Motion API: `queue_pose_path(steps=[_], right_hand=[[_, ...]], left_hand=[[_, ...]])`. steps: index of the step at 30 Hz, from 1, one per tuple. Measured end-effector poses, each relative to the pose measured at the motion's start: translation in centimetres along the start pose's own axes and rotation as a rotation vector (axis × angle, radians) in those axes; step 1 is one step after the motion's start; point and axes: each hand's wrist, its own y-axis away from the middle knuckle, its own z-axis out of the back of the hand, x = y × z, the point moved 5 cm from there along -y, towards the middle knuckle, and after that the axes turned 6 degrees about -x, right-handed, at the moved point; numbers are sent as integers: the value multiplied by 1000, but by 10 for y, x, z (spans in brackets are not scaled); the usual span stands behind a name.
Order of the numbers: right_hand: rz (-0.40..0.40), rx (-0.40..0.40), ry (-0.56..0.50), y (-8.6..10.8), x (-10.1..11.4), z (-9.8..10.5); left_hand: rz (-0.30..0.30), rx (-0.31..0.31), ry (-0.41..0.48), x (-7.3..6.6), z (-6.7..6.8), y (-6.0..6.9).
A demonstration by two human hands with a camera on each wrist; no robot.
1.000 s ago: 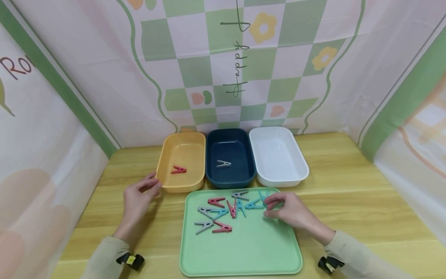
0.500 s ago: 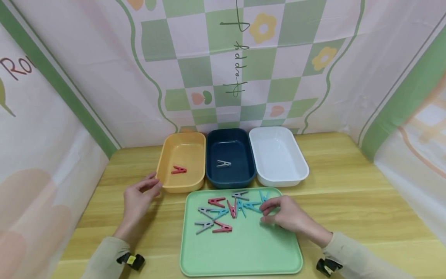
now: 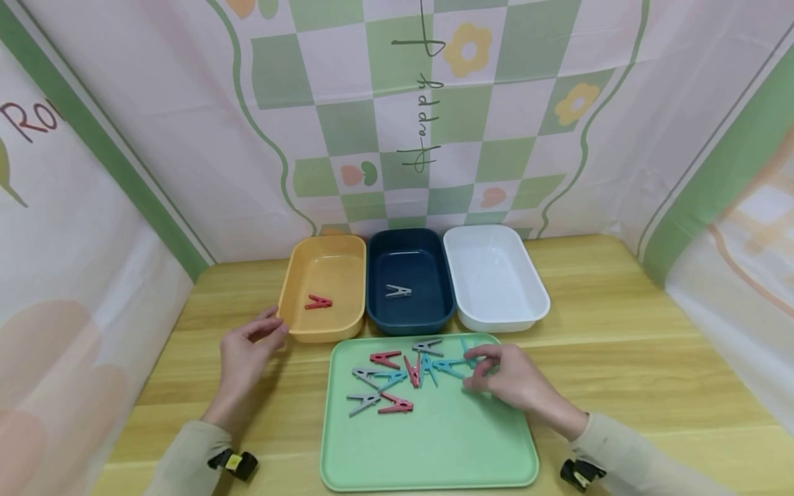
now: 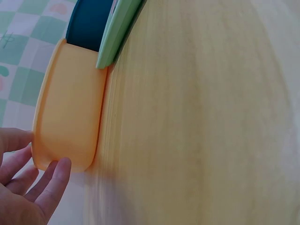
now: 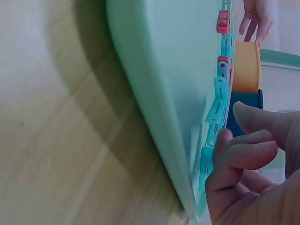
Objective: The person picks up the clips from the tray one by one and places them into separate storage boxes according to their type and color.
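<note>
My left hand (image 3: pixel 247 348) touches the near left corner of a yellow bin (image 3: pixel 329 258) with relaxed fingers; the left wrist view shows its fingertips against the bin's end. My right hand (image 3: pixel 515 377) hovers over the right side of a green tray (image 3: pixel 434 448), thumb and fingers bent and apart, with nothing visible between them. Just beyond its fingertips lies a blue clothespin (image 3: pixel 469 348), partly covered. Another blue clothespin (image 3: pixel 449 368) is close on its left. Farther left are a red clothespin (image 3: pixel 395 404), a grey clothespin (image 3: pixel 363 401) and several more.
A dark blue bin (image 3: pixel 409 265) holding one grey clothespin (image 3: pixel 398 291) stands between the yellow bin, with one red clothespin (image 3: pixel 319 302) in it, and a white bin (image 3: pixel 493 275). All three touch side by side against a patterned cloth backdrop (image 3: pixel 403 138) behind the wooden table (image 3: pixel 620 358).
My right hand has shifted slightly left over the tray. The blue clothespin left of its fingertips has turned and moved a little left. My left hand stays at the yellow bin.
</note>
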Motion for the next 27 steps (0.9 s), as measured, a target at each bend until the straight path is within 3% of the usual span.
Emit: queue_pose_path(steps=[17, 27], right_hand=[[-39, 13, -6, -7, 2, -17], [42, 8, -1, -3, 6, -20]], left_hand=[[43, -1, 27, -1, 0, 0], [22, -5, 26, 0, 0, -1]])
